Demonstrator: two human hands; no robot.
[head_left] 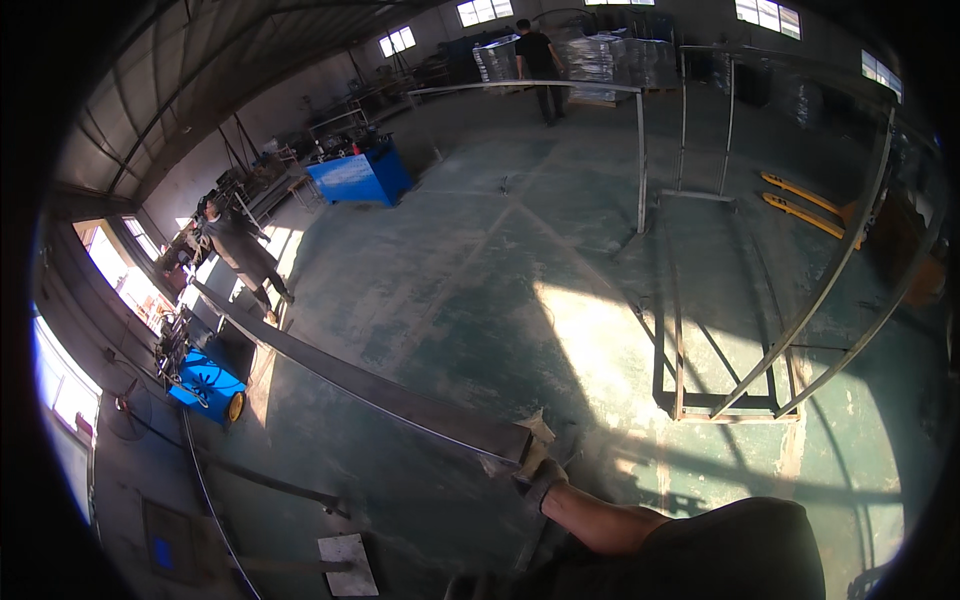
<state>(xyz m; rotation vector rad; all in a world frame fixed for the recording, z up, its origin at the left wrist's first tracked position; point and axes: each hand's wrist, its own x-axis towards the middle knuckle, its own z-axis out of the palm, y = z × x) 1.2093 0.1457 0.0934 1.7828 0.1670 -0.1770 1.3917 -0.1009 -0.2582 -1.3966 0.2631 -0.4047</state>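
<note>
- Your beam [370, 385] slants across the left half of the view, over the floor: its long axis runs from your right hand [543, 484], forward and left.
- Its near end points back at you, its far end toward the windows, near a standing person [240, 250].
- Your gloved right hand touches the near end; you can't tell how its fingers are closed. Your left isn't in view.
- The floor [450, 270] is worn green, with sunlit patches.
- Around you: a blue bench [360, 178], a blue cart [207, 385], a metal frame [735, 412], a yellow pallet jack [805, 212].
</note>
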